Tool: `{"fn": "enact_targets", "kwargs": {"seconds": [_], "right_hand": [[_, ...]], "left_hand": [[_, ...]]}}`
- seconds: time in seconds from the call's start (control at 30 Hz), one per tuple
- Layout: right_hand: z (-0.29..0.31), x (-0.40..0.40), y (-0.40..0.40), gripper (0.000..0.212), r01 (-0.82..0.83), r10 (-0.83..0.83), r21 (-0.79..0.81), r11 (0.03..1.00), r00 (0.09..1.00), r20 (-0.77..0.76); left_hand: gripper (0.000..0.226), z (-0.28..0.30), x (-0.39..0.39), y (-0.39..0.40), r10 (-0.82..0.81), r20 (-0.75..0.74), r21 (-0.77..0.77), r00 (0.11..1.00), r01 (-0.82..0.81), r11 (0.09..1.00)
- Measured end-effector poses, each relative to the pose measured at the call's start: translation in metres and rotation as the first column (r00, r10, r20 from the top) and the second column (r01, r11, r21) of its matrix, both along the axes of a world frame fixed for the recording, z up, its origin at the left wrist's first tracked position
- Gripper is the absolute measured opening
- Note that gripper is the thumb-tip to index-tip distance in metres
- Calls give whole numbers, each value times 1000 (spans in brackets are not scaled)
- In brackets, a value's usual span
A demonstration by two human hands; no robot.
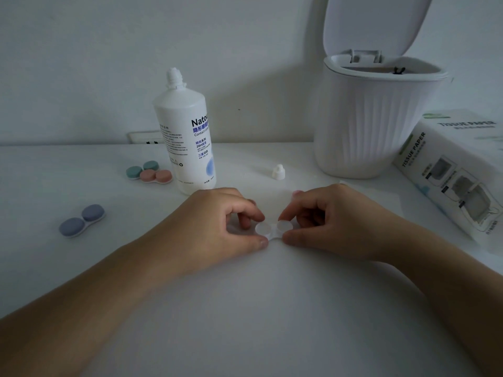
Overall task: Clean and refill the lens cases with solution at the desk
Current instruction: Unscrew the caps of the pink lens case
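A white lens case [273,230] with two round wells lies on the white desk [258,308] in front of me. My left hand [226,221] pinches its left end between thumb and fingers. My right hand [324,219] pinches its right end the same way. The white solution bottle [185,134] stands uncapped behind my left hand. Its small white cap [278,171] stands on the desk to the right of the bottle.
A blue lens case [81,221] lies at the left. A green case [142,168] and a pink case [156,176] lie beside the bottle. A white ribbed bin [375,126] with its lid up stands at the back right, a tissue paper box [457,170] beside it.
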State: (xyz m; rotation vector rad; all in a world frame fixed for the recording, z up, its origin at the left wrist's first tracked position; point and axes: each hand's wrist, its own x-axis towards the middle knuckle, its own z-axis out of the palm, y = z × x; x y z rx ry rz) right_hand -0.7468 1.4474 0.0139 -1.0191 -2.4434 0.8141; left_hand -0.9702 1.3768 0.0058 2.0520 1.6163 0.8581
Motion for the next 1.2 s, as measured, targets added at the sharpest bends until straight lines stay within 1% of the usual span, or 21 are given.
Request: {"fn": "enact_targets", "kwargs": {"seconds": [0.13, 0.27, 0.4, 0.5, 0.63, 0.7, 0.77, 0.8, 0.87, 1.0, 1.07, 1.13, 1.2], "right_hand": [[-1, 1, 1, 13, -4, 4, 2, 1000, 1000, 2], [-4, 2, 2, 13, 3, -3, 13, 1000, 1000, 7], [-5, 2, 2, 18, 9, -9, 32, 999, 1000, 7], [1, 5, -1, 21, 17, -14, 39, 999, 998, -53], [7, 15, -3, 21, 127, -105, 125, 984, 979, -175], [10, 24, -1, 21, 209, -178, 141, 968, 962, -205], [12, 36, 1, 16, 296, -261, 152, 943, 941, -213], [13, 43, 2, 16, 332, -299, 172, 927, 935, -192], [17, 58, 2, 23, 371, -359, 223, 902, 929, -93], [15, 84, -6, 53, 335, -374, 232, 913, 915, 151], [7, 90, -9, 64, 310, -368, 251, 917, 900, 233], [-2, 91, -10, 70, 309, -384, 294, 905, 890, 247], [-7, 89, -10, 73, 354, -418, 301, 886, 890, 184]], "left_hand": [[20, 0, 2, 1, -9, 6, 7, 1000, 9, 1000], [16, -2, 0, 3, -4, 54, -30, 999, 6, 1000], [16, -5, -2, 5, -11, 60, -25, 998, 12, 1000], [16, -7, -3, 6, -17, 74, -32, 997, 19, 999], [15, -7, -3, 6, -5, 95, -38, 995, 9, 999], [17, -7, -2, 5, -3, 94, -15, 996, 4, 1000], [16, -8, -1, 5, -7, 95, 4, 995, 7, 1000], [16, -7, -1, 4, -7, 99, 5, 995, 6, 1000], [17, -7, 0, 4, -1, 117, -2, 993, 1, 1000], [18, -6, 1, 4, 36, 143, 0, 989, -36, 999], [19, -6, 0, 4, 50, 140, -6, 989, -49, 999], [19, -5, 1, 3, 55, 147, -20, 988, -53, 998], [25, -4, 2, 1, 61, 162, -24, 985, -58, 998]]}}
